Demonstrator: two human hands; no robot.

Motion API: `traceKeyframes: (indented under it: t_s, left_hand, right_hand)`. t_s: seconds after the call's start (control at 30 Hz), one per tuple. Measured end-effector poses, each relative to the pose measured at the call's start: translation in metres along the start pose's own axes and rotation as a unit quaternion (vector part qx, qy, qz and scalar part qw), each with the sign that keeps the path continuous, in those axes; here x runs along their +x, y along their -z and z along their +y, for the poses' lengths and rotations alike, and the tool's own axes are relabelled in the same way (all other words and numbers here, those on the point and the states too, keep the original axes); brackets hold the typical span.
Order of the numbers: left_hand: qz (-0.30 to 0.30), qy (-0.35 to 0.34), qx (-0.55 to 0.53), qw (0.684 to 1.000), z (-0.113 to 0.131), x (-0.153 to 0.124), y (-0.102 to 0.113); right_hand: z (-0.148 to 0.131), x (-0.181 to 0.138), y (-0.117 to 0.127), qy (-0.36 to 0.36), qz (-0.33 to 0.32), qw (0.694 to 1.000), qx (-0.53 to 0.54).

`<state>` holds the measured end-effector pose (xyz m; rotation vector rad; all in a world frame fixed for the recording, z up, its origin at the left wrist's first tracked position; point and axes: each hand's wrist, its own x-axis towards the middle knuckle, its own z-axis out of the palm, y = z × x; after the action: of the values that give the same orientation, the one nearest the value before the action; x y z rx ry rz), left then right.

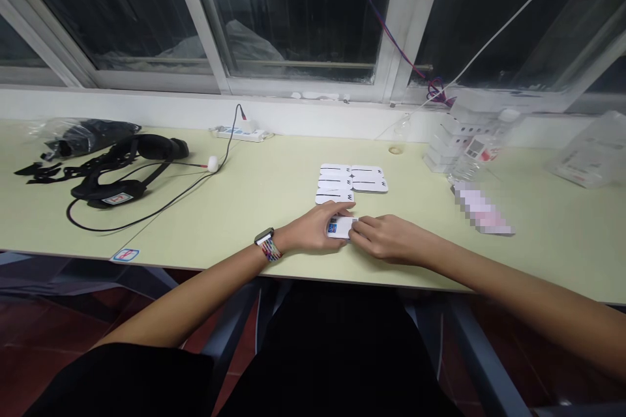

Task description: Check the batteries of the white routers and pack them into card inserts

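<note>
My left hand (320, 227) curves its thumb and fingers around the near and far edges of a white card (341, 227) with a small blue print at its left end. Whether it is one card or a stack I cannot tell. At the card's right end my right hand (379, 236) closes its fingertips in a pinch. Just beyond my left hand lie several white rounded cards (335, 177) in a left column, marked with a black line and a "W". Two more such cards (370, 178) lie to their right.
A black headset (117, 172) with a cable, a power strip (239, 133) and a bagged black item (92, 137) occupy the left. On the right are white boxes (443, 143), a clear bottle (472, 156), a blurred pink packet (482, 208) and a translucent jug (594, 150).
</note>
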<state>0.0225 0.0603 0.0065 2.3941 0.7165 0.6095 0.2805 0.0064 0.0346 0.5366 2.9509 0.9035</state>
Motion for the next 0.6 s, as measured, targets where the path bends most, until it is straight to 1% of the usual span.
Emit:
traceKeyframes:
  t_s: [0.1, 0.17, 0.2, 0.27, 0.33, 0.4, 0.43, 0.53, 0.6]
  left_hand:
    - [0.004, 0.001, 0.0, 1.0, 0.0, -0.001, -0.001]
    - [0.007, 0.0, -0.003, 1.0, 0.0, -0.001, -0.002]
    - [0.009, -0.001, -0.003, 1.0, 0.0, -0.001, -0.002]
    - [0.013, -0.004, -0.004, 1.0, 0.0, -0.002, -0.002]
    - [0.012, -0.01, -0.006, 1.0, -0.001, -0.002, -0.003]
    - [0.01, -0.013, -0.01, 1.0, -0.002, -0.002, -0.004]
    - [0.009, -0.011, -0.011, 1.0, -0.002, -0.002, -0.004]
    - [0.008, -0.002, -0.014, 1.0, -0.002, -0.002, -0.004]
    - [0.005, 0.0, -0.013, 1.0, -0.001, -0.002, -0.004]
  right_hand:
    - [-0.002, 0.0, 0.002, -0.032, -0.016, 0.997, 0.068]
    - [-0.005, -0.001, 0.004, -0.102, -0.018, 0.984, 0.148]
    - [-0.007, -0.001, 0.004, -0.152, -0.016, 0.97, 0.192]
    - [-0.01, -0.002, 0.002, -0.253, -0.012, 0.926, 0.281]
    - [-0.012, -0.002, -0.002, -0.316, -0.008, 0.876, 0.364]
    - [-0.011, -0.001, -0.006, -0.34, 0.008, 0.843, 0.418]
    - [-0.011, -0.001, -0.007, -0.341, 0.021, 0.835, 0.431]
    - [-0.01, 0.0, -0.007, -0.329, 0.06, 0.831, 0.445]
    - [-0.01, 0.0, -0.004, -0.329, 0.064, 0.823, 0.459]
